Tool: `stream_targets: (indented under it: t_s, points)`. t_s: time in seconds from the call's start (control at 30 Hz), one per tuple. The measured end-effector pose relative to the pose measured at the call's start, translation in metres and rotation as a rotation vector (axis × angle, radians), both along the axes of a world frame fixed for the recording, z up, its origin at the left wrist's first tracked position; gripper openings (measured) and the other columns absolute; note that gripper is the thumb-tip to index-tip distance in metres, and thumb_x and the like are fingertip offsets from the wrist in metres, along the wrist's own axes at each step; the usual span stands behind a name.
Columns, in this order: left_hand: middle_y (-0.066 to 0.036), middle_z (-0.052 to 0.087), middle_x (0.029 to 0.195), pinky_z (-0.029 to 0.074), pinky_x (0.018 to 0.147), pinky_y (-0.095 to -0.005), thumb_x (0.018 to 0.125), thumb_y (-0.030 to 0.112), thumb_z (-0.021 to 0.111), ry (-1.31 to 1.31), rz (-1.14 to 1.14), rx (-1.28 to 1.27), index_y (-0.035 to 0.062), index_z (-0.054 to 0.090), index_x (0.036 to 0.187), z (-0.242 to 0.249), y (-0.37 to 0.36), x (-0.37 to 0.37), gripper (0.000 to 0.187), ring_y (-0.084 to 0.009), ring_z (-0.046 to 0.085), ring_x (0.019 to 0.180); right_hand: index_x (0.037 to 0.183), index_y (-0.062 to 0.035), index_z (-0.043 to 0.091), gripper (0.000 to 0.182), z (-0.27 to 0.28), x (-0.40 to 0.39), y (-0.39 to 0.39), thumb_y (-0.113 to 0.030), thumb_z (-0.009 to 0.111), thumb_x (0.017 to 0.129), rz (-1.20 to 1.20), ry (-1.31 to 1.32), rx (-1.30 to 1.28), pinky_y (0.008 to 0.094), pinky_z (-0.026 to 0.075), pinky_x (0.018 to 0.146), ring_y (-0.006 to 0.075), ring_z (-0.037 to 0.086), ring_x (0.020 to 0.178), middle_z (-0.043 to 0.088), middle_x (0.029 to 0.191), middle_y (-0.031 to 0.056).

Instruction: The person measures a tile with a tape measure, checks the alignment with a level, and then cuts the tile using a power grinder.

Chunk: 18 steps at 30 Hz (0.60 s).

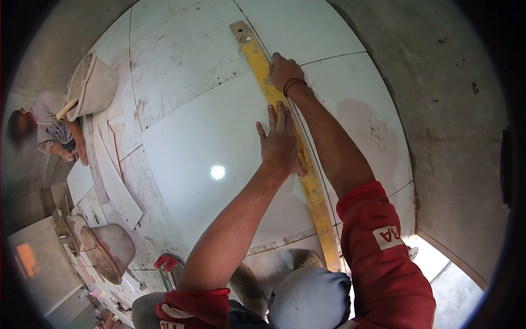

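Observation:
A long yellow bar (257, 60), worn and like a spirit level, lies across a large glossy white tile (203, 159) near its right edge. My left hand (280, 142) lies over the bar's middle with fingers stretched out, the thumb on the bar and the palm partly over the tile. Farther up, my right hand (286, 72) is closed, with its fingers curled down at the bar's right edge. Whatever it pinches, if anything, is hidden under the fingers. A dark seam runs beside the bar toward my right forearm.
At the left, a co-worker (55, 123) crouches beside a bucket (101, 82) with a wooden handle. Cut tile strips (118, 186), a second bucket (118, 244) and a red-handled tool (166, 263) lie on the left. A grey wall (449, 109) borders the floor.

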<state>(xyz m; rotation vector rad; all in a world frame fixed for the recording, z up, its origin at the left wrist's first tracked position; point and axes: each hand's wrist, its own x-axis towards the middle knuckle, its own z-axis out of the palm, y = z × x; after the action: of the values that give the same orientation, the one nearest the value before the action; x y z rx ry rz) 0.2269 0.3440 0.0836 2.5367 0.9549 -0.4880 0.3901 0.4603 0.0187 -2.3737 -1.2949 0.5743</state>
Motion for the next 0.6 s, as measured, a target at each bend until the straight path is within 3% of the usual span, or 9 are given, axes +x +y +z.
stream_targets:
  t_s: [0.3,0.5,0.57,0.6]
  points:
    - [-0.032,0.006,0.176,0.028,0.127,-0.0684,0.042,0.055,0.107,-0.002,-0.014,0.007,-0.0125,0.011,0.166,-0.005,0.000,0.000,0.171,-0.0505,0.006,0.165,0.125,-0.0008,0.064,0.030,0.000,0.004,-0.005,-0.019,0.065,0.101,0.082,-0.034,0.005,0.0531,0.060,0.097,0.0445,0.074,0.109,0.075,0.112,0.0261]
    - [-0.031,0.007,0.177,0.028,0.127,-0.0676,0.042,0.055,0.107,-0.010,-0.008,-0.005,-0.0116,0.008,0.167,-0.004,0.000,0.002,0.173,-0.0497,0.006,0.165,0.128,-0.0073,0.065,0.033,-0.006,0.001,-0.013,-0.021,0.070,0.098,0.002,-0.020,-0.018,0.0538,0.061,0.096,0.0427,0.073,0.113,0.076,0.115,0.0233]
    - [-0.030,0.007,0.177,0.028,0.127,-0.0680,0.041,0.055,0.107,-0.021,-0.003,0.030,-0.0105,0.008,0.167,-0.004,-0.001,0.000,0.174,-0.0493,0.005,0.165,0.114,-0.0064,0.066,0.021,-0.008,0.000,0.000,-0.022,0.068,0.099,0.019,-0.064,0.123,0.0543,0.062,0.088,0.0446,0.075,0.101,0.077,0.106,0.0221]
    - [-0.030,0.006,0.177,0.027,0.127,-0.0693,0.042,0.054,0.107,-0.020,-0.012,0.017,-0.0104,0.005,0.167,-0.004,-0.001,-0.001,0.174,-0.0492,0.005,0.165,0.115,-0.0082,0.066,0.021,-0.018,0.001,0.004,-0.022,0.067,0.099,0.058,-0.097,0.130,0.0537,0.062,0.088,0.0434,0.075,0.101,0.078,0.106,0.0212]
